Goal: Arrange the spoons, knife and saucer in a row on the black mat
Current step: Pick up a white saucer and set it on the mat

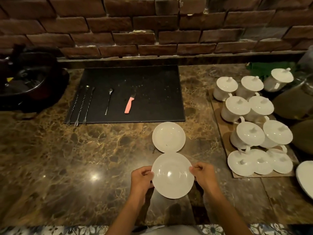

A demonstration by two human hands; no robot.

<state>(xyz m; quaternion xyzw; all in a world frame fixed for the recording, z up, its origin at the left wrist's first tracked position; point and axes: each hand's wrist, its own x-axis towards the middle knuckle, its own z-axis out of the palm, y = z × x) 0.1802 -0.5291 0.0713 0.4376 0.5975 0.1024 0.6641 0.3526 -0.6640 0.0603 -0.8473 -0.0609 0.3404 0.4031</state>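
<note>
Both hands hold one white saucer (172, 175) by its rim near the counter's (67, 158) front edge: the left hand (141, 179) and right hand (203, 177) curl their fingers around opposite sides. It looks smooth, hard and easy to break, so gripping the rim seems safest. The black mat (152, 92) lies near the back edge.

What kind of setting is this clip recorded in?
Probably a café or restaurant service counter: a marble countertop against a brick wall, many matching lidded white cups set out together, and long bar spoons on a black mat.
</note>
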